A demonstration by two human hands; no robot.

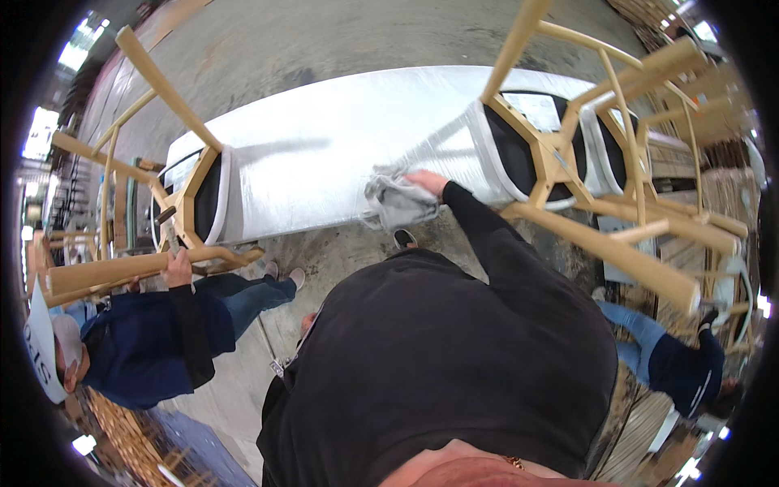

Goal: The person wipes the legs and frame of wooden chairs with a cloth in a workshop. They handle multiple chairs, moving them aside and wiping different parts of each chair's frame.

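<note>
My right hand (426, 183) presses a bunched grey cloth (396, 200) against the near edge of a long table (349, 122) covered in shiny clear wrap. Its fingers are closed over the cloth's right side. Of my left hand (308, 322) only a small part shows, low beside my body; its fingers are hidden. To the right of the cloth an upside-down wooden chair (548, 166) rests on the table, its dark seat underside up and legs in the air. Another upturned chair (188, 195) lies at the table's left end.
At left a co-worker (154, 341) grips a hammer (167, 219) beside the left chair. Another person (673, 357) stands at far right near more upturned chairs (629, 146). Long chair legs (617, 252) reach out toward me on the right. Concrete floor (324, 276) lies below.
</note>
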